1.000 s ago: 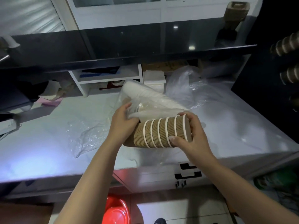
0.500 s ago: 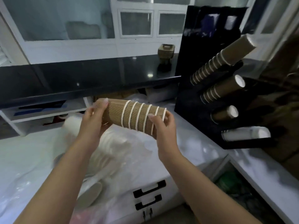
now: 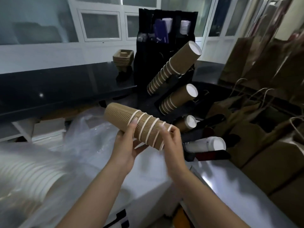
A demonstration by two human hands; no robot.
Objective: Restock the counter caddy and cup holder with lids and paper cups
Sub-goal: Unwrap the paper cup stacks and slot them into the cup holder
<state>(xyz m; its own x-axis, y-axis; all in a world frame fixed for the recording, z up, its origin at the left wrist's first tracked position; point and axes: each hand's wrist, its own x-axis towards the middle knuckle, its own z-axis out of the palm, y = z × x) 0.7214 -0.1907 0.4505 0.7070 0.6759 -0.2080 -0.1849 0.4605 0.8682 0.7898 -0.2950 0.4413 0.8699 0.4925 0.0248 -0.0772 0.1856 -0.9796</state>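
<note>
i have both hands clamped on the cup stack point(image 3: 141, 127), left hand point(image 3: 125, 146) cradling mid-stack, right hand point(image 3: 172, 143) at the rim end, above the counter point(image 3: 222, 176). loading step: next, aim it into the cup holder point(image 3: 202, 134) beyond.

Both hands, left point(image 3: 125, 148) and right point(image 3: 172, 145), hold a cup stack point(image 3: 138, 127) near the cup holder point(image 3: 185, 102).
</note>
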